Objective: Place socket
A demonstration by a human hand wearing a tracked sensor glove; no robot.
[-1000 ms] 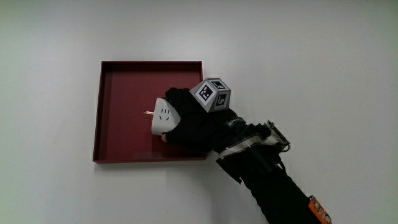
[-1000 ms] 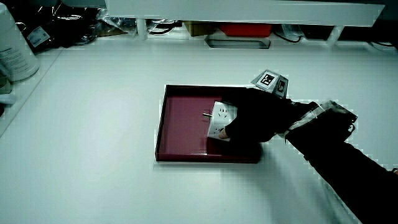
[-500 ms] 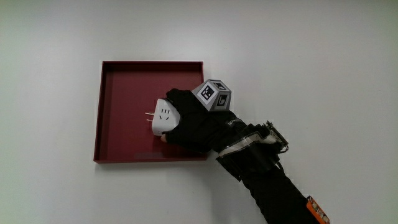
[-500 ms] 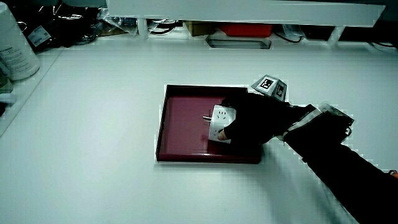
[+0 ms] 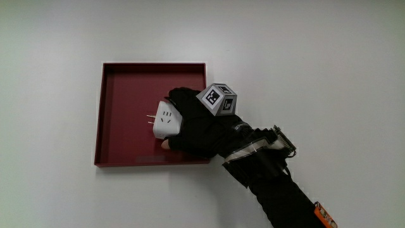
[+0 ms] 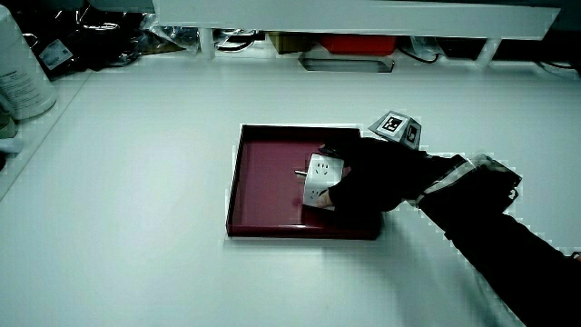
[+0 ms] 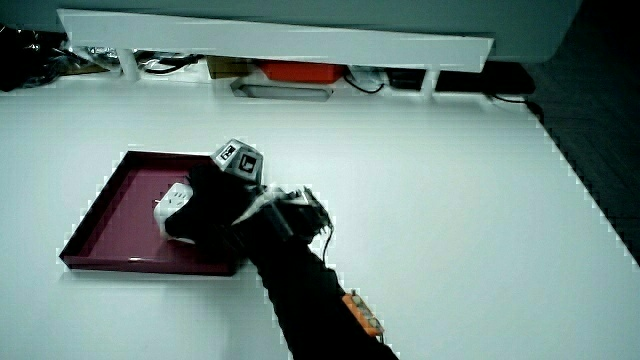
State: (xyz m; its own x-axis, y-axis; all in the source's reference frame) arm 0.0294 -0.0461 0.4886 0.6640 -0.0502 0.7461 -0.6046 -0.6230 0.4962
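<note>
A white socket adapter (image 5: 166, 120) with metal prongs sticking out sits inside the dark red square tray (image 5: 123, 82). The gloved hand (image 5: 193, 123) is over the tray, its fingers wrapped around the socket. A patterned cube (image 5: 219, 100) rides on the back of the hand. In both side views the socket (image 6: 322, 178) (image 7: 177, 199) is low in the tray (image 6: 263, 163) (image 7: 115, 205), held by the hand (image 6: 368, 177) (image 7: 215, 210). Whether the socket rests on the tray floor, I cannot tell.
A low white partition (image 6: 354, 18) (image 7: 280, 45) runs along the table's edge farthest from the person, with cables and a red box under it. A white cylindrical container (image 6: 20, 73) stands at the table's corner. The forearm (image 5: 278, 183) crosses the table from the person's side.
The hand with the socket has sunk slightly and shifted a little nearer the person within the tray. Its grasp on the socket is unchanged.
</note>
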